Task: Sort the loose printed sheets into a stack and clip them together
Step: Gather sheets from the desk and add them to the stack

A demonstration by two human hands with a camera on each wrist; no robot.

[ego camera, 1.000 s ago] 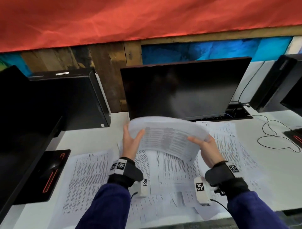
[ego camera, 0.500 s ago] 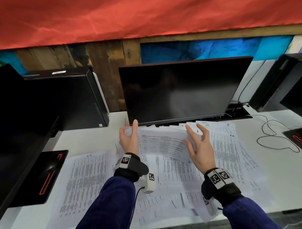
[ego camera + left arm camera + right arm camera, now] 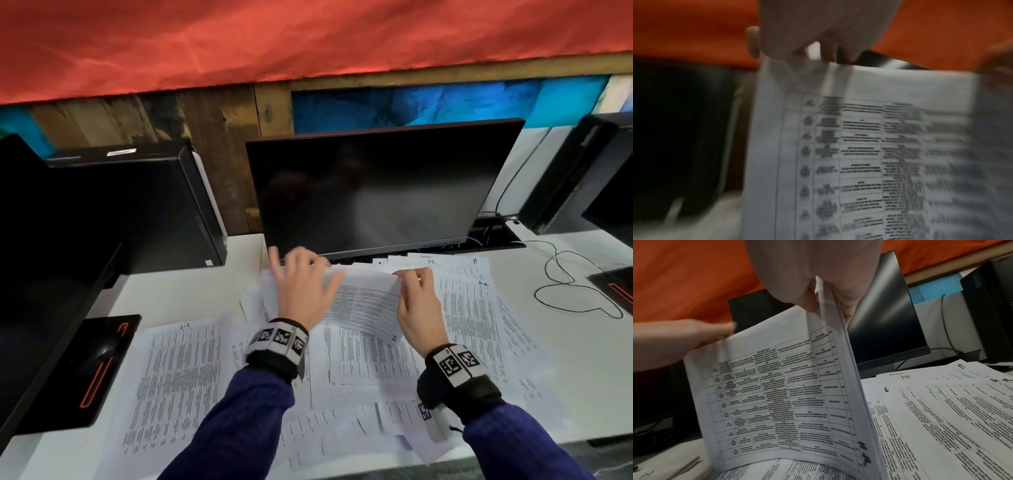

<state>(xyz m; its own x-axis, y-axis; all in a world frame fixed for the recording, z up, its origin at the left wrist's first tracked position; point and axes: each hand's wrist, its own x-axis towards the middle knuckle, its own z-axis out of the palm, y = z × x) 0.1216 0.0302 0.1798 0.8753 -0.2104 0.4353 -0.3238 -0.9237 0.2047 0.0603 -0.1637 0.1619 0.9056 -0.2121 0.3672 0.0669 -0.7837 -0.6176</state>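
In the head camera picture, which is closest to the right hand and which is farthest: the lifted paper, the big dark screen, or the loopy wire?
From the right hand:
1. Lifted paper, pinched in its fingers, just left.
2. Dark screen, behind the hand, up the desk.
3. Loopy wire, far right on the desk.
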